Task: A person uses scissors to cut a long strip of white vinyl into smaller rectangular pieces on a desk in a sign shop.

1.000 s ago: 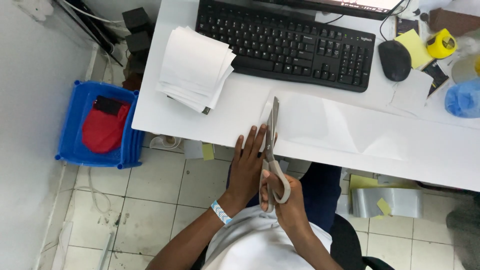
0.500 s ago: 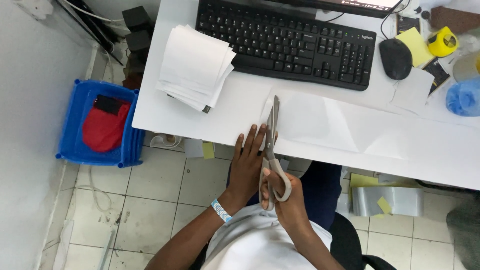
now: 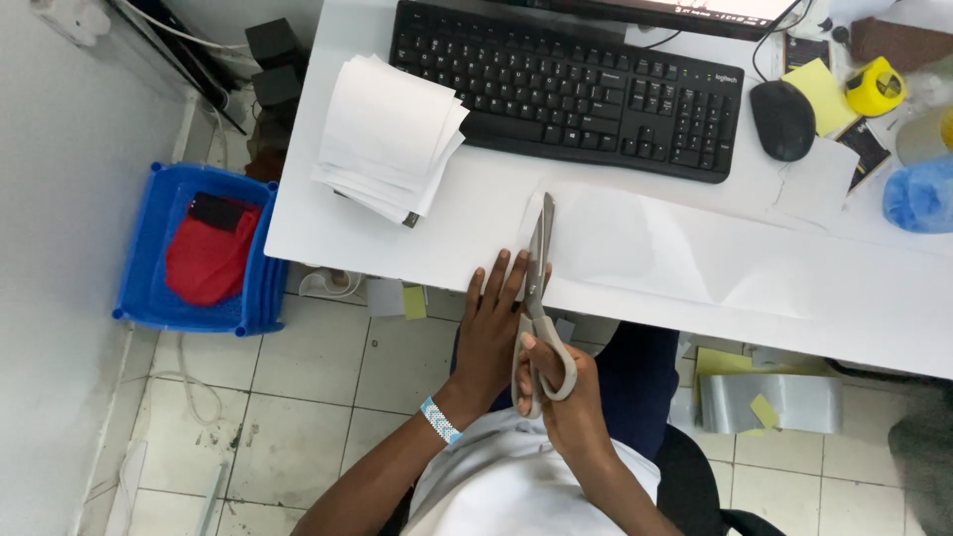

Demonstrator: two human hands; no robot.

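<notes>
With the scissors [image 3: 541, 298] barely advanced since a second ago, the right hand [image 3: 561, 397] is gripping their handles while the left hand [image 3: 493, 323], fingers spread flat, is pinning the paper [image 3: 675, 248].

A paper stack [image 3: 389, 134] lies left of the keyboard [image 3: 568, 87], mouse [image 3: 782, 119] right.

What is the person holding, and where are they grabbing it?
The right hand holds grey scissors by the handle loops. The left hand lies flat, pressing the white paper sheet on the desk.
</notes>
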